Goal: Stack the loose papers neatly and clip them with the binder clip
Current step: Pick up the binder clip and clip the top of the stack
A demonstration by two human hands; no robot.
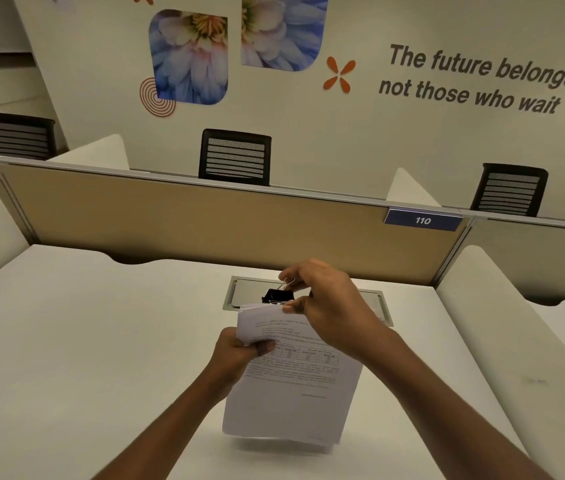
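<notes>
recessed cable hatch (231,294) in white desk (101,341), inside not visible. left hand (239,355) curled round left edge of paper stack (291,403), held above desk. right hand (326,306) pinches black binder clip (275,295) at stack's top edge

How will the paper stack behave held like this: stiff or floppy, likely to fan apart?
Probably floppy: the papers hang above the desk, gripped near their top by the left hand. Sheets may fan, since the top edges look uneven and the binder clip in the right hand seems not yet clamped. Likely light: one hand carries it.
</notes>
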